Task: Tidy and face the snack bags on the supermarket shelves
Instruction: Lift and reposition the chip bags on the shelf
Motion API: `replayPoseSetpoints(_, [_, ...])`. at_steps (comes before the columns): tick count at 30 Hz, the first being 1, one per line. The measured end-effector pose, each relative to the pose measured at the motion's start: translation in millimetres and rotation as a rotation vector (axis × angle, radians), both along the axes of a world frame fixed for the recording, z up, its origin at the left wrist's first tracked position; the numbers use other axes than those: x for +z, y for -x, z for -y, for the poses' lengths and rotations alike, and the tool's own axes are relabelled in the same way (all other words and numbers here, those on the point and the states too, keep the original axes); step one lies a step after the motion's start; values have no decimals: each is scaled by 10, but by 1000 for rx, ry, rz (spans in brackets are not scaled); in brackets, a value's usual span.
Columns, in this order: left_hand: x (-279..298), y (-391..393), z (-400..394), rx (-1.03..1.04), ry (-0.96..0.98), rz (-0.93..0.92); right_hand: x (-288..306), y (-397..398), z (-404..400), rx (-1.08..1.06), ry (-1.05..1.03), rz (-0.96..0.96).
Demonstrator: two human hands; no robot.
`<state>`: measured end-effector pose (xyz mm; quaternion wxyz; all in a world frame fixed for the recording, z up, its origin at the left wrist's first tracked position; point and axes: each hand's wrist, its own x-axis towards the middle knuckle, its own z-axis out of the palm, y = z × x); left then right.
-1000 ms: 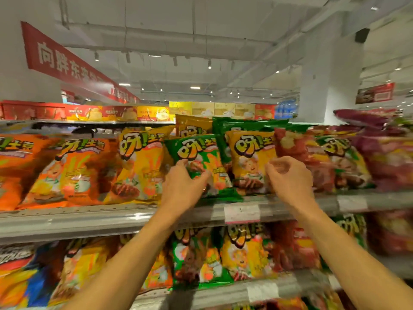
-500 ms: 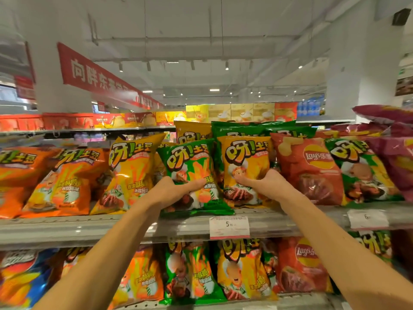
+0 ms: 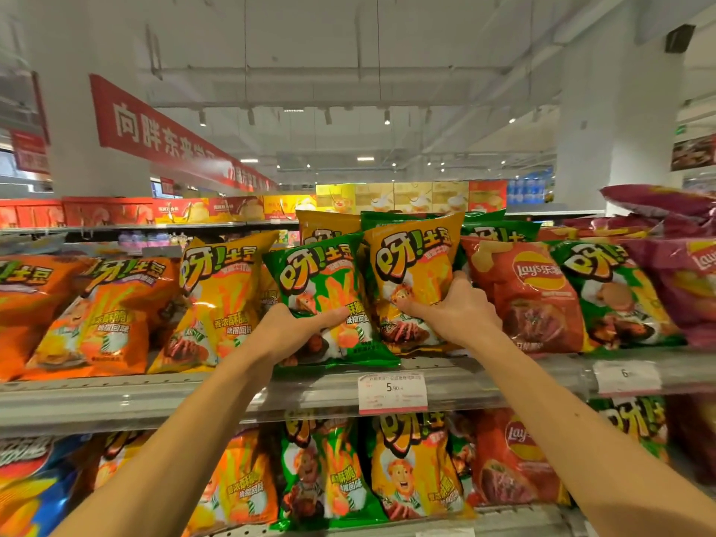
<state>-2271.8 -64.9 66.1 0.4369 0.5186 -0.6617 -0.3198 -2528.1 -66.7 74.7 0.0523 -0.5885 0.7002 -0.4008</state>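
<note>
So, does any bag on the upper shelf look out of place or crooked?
Yes. A red Lay's bag stands alone among the fries bags, between the yellow bag held by the right hand and a green bag at its right. The green bag in the left hand and the yellow-orange bag beside it lean sideways.

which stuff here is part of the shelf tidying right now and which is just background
In the job:
- left hand gripping the green crinkly snack bag
- right hand gripping the yellow-orange snack bag
- grey metal shelf edge they stand on

Just there:
- red Lay's crisp bag, untouched
- white price tag reading 5.90
- red hanging banner with white characters
- yellow cartons far back
</note>
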Motion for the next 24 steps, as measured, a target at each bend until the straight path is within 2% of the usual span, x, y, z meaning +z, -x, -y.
replayPoseSetpoints(6, [20, 83, 54, -25, 12, -35, 149, 245, -263, -24, 77, 16])
replayPoseSetpoints(20, [221, 1115, 175, -164, 159, -53, 107, 1167, -1143, -169, 328, 141])
replayPoseSetpoints(24, [124, 1324, 240, -136, 106, -77, 54, 1299, -1284, -157, 315, 202])
